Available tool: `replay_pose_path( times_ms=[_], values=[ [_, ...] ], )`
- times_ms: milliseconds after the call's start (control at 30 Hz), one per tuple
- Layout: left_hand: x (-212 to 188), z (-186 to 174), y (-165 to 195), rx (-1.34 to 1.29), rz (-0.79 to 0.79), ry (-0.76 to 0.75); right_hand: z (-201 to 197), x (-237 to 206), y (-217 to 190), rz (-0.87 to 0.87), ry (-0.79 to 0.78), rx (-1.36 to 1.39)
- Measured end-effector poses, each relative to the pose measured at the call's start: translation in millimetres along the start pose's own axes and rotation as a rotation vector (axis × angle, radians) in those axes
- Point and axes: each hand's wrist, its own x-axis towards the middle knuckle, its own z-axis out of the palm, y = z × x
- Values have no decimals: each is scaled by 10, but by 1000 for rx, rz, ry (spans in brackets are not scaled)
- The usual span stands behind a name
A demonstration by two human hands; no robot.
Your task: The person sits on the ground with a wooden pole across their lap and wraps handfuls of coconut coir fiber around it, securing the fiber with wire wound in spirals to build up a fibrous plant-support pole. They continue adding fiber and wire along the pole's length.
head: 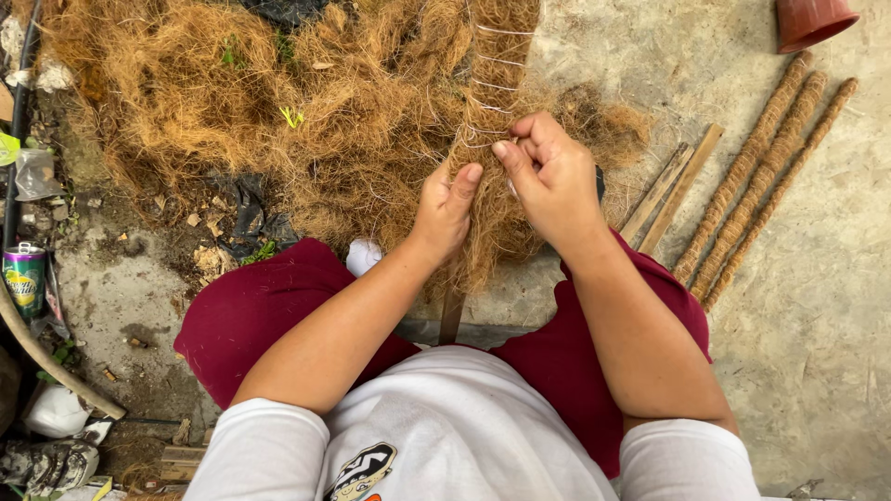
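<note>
1. White shirt [464, 427] with a printed figure on the chest fills the bottom edge, closest to the lens; dark red trousers [269, 306] cover both knees, which are spread apart.
2. Between the knees runs a wooden stick wrapped in coconut fibre [492, 65], rising toward the top of the view. Its upper stretch is bound with turns of thin white thread [492, 60]; its bare wooden end shows low down between the legs.
3. Left hand [445, 209]: fingers curled together around the fibre-covered stick, thumb laid along its front. Clamped on it.
4. Right hand [552, 181]: fingers bent inward and closed beside the stick, just below the last thread turns. They appear pinched on the thread; the strand itself is too fine to confirm.
5. Loose fibre pile [241, 102] lies on the ground behind and left of the stick, touching it.
6. Three finished fibre-wrapped poles [761, 176] lie side by side on the concrete to the right, with two bare wooden slats [668, 190] just beside them.
7. Terracotta pot [812, 20] at top right; drink can [23, 278] at far left.
</note>
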Motion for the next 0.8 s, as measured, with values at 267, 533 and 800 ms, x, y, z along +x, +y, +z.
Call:
replay_pose_path(
  times_ms=[267,533,800],
  values=[
    [94,-199,79,43,-15,139,-243,-9,-92,98,-107,180],
    [56,-209,287,-124,-161,63,-224,45,74,85,-46,149],
    [32,-91,685,-357,-423,-505,-161,314,169,182,-276,287]
  ],
)
